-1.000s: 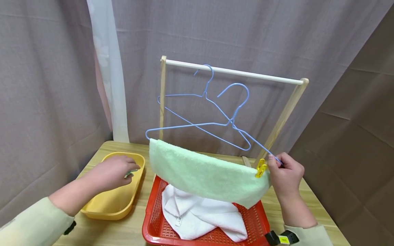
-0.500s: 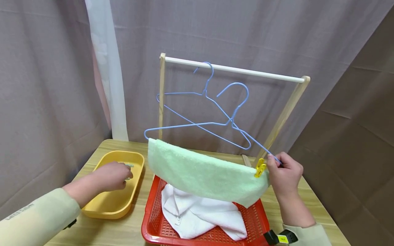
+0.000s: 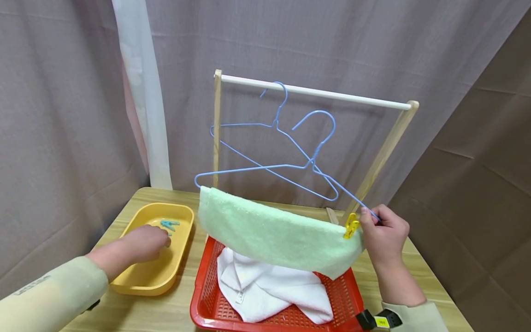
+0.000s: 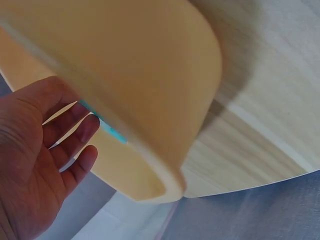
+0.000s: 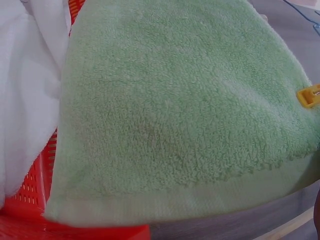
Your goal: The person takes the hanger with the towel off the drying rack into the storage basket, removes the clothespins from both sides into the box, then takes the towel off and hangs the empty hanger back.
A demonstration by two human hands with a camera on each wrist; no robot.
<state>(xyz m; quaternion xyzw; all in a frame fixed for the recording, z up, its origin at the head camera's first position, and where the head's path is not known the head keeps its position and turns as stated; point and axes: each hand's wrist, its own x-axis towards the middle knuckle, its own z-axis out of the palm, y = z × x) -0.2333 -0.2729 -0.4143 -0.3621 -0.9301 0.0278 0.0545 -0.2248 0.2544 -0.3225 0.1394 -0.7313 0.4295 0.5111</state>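
Note:
My left hand (image 3: 147, 242) is inside the yellow tray (image 3: 188, 240), its fingers loosely bent. A teal clothespin (image 3: 169, 224) lies on the tray floor just beyond them, with another bit of teal right at the fingertips. In the left wrist view, the tray rim hides part of the left hand (image 4: 47, 145) and of a teal clothespin (image 4: 114, 132). My right hand (image 3: 386, 235) grips the lower right corner of a blue wire hanger (image 3: 249, 170). Over its bottom bar hangs a folded pale green towel (image 3: 282, 233), fastened near the right end by a yellow clothespin (image 3: 351, 226).
Below the towel stands a red basket (image 3: 201, 295) with a white towel (image 3: 269, 290) inside. Behind, a wooden rack (image 3: 386, 152) carries a second blue hanger (image 3: 282, 97) on its white rod (image 3: 344, 96). Grey curtains (image 3: 332, 37) close off the back of the wooden table (image 3: 166, 316).
My left hand has drawn back left and down within the tray, leaving a teal clothespin in plain sight. My right hand holds the hanger and green towel nearly still.

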